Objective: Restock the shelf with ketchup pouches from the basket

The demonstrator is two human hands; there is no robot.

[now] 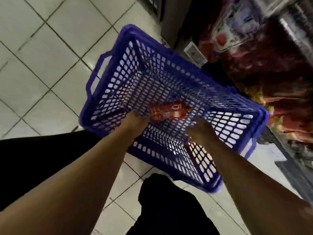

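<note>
Ketchup pouch (166, 111), red, blurred, flat in blue basket (108, 65)

Dim, uneven light falls across a tiled floor (42, 48), pale at upper left and faintly glossy, while dark clothing at the bottom sinks into near black. Motion blur smears the shelf (271, 65) at right into red and yellow streaks and softens the blue basket (108, 68). Wide-angle distortion bends the floor's grout lines toward the edges.
</note>
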